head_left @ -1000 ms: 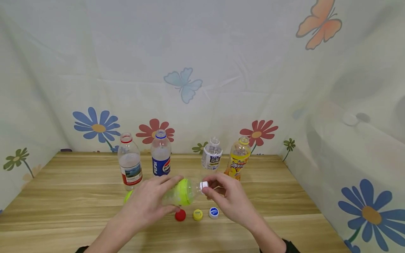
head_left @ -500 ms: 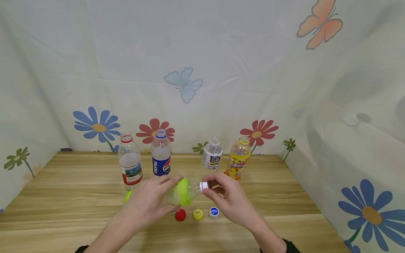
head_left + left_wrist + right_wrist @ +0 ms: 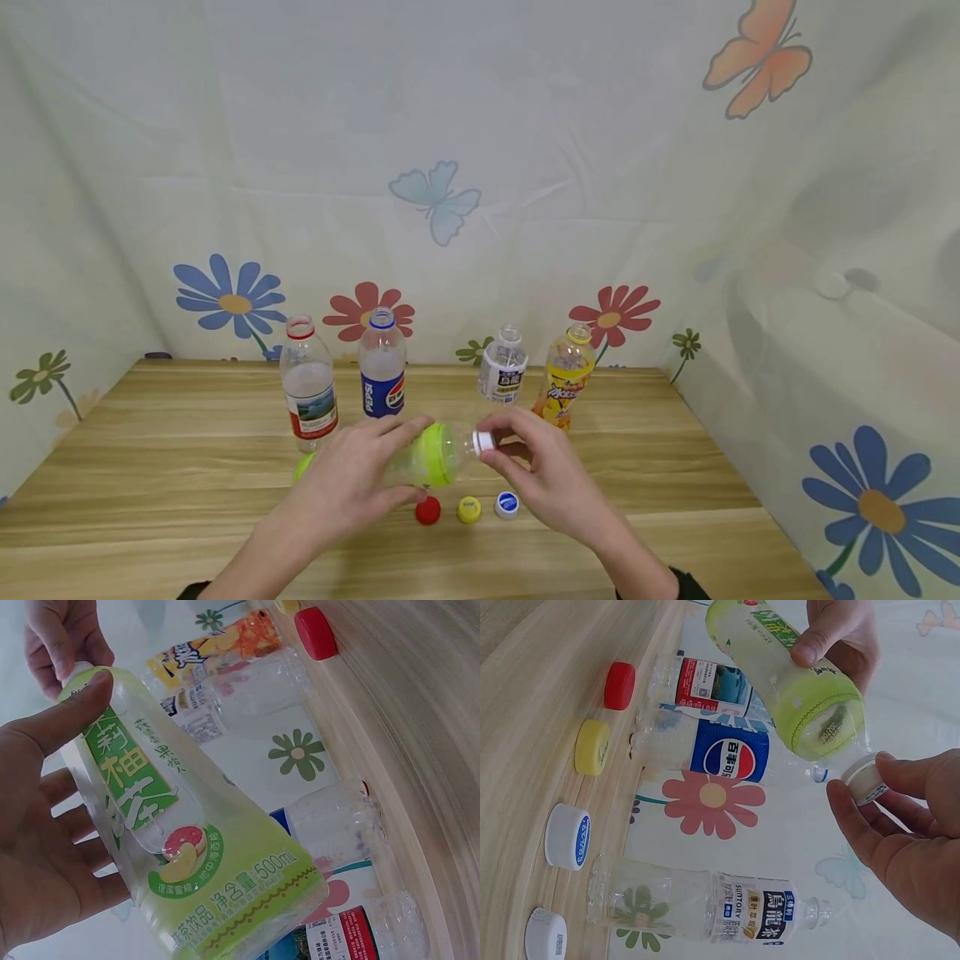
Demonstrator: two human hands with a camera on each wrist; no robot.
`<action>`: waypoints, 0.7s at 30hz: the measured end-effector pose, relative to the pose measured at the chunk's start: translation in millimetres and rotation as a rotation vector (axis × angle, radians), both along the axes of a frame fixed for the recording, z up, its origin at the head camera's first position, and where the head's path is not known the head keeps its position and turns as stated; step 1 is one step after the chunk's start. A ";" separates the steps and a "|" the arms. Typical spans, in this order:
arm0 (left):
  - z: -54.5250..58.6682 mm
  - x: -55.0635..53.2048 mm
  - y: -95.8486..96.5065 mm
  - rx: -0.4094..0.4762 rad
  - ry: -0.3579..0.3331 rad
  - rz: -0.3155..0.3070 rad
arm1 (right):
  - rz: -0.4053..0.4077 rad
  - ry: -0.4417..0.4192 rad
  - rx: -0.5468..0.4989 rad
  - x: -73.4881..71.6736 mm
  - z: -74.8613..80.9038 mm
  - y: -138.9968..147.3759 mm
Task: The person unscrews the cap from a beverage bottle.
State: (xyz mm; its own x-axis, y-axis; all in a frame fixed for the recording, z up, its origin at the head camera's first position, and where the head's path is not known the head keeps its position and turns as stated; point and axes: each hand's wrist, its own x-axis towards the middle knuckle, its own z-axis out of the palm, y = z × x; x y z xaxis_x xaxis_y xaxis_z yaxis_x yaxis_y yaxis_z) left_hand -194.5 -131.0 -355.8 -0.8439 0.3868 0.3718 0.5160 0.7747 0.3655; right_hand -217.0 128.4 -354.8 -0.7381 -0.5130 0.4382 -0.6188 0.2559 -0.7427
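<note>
My left hand (image 3: 348, 475) grips a green-labelled tea bottle (image 3: 187, 847) round its body, thumb across the label. In the head view the bottle lies nearly sideways above the table, its neck to the right. My right hand (image 3: 551, 475) pinches a white cap (image 3: 865, 780) at the bottle's mouth between thumb and fingers. Whether the cap's thread is engaged, I cannot tell. On the table below are a red cap (image 3: 427, 510), a yellow cap (image 3: 468, 509) and a blue-topped white cap (image 3: 507, 504). Another white cap (image 3: 546, 934) shows in the right wrist view.
Uncapped bottles stand behind the hands: a red-ringed water bottle (image 3: 311, 392), a Pepsi bottle (image 3: 382, 367), an oolong tea bottle (image 3: 504, 371) and a yellow-labelled bottle (image 3: 567, 379). A flowered cloth (image 3: 300, 125) surrounds the wooden table (image 3: 187, 467).
My right fingers and the white cap shift very slightly at the bottle's mouth. The left hand, the bottle and the caps on the table keep their places.
</note>
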 end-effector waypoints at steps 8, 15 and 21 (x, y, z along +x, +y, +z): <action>-0.6 0.4 -2.0 0.050 -0.041 -0.006 | 0.003 0.046 -0.018 -1.2 -1.7 -0.2; -0.6 0.0 -3.4 0.062 -0.058 -0.005 | 0.013 0.064 -0.031 -0.9 -2.5 -1.0; -0.9 -0.4 -3.3 0.059 -0.056 -0.003 | 0.011 0.042 -0.030 -2.7 -1.7 -0.5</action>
